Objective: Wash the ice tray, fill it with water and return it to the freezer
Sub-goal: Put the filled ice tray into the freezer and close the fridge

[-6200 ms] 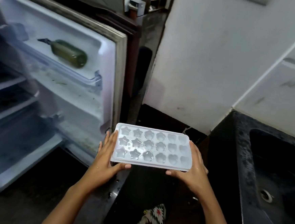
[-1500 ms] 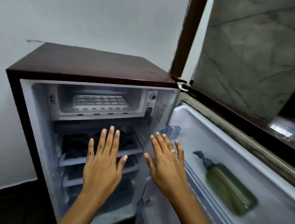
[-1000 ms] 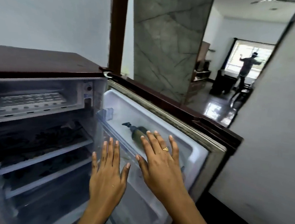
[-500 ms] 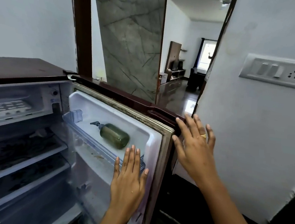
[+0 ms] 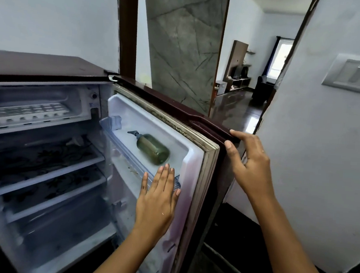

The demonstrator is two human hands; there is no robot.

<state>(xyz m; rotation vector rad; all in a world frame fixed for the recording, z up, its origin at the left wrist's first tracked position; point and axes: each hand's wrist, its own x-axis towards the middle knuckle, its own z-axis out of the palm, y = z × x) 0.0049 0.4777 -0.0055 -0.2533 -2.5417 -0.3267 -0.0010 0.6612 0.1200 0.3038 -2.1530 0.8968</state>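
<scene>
The white ice tray [image 5: 29, 112] lies flat inside the freezer compartment [image 5: 36, 95] at the top of the small dark-red fridge. The fridge door [image 5: 196, 157] stands open to the right. My left hand [image 5: 157, 201] is flat, fingers straight, in front of the door's inner lining below the door shelf. My right hand [image 5: 248, 161] holds the door's outer top corner, thumb on the edge and fingers curled over the dark rim.
A green pump bottle [image 5: 152, 148] lies on its side in the door shelf. Two wire-edged shelves [image 5: 46, 175] fill the fridge below the freezer. A white wall with a switch plate [image 5: 356, 77] is close on the right; a doorway [image 5: 250, 81] opens behind.
The tray went from my hands into the freezer. Both hands drew back from the fridge interior; my right hand reached round and took hold of the door's outer corner. My view turned right.
</scene>
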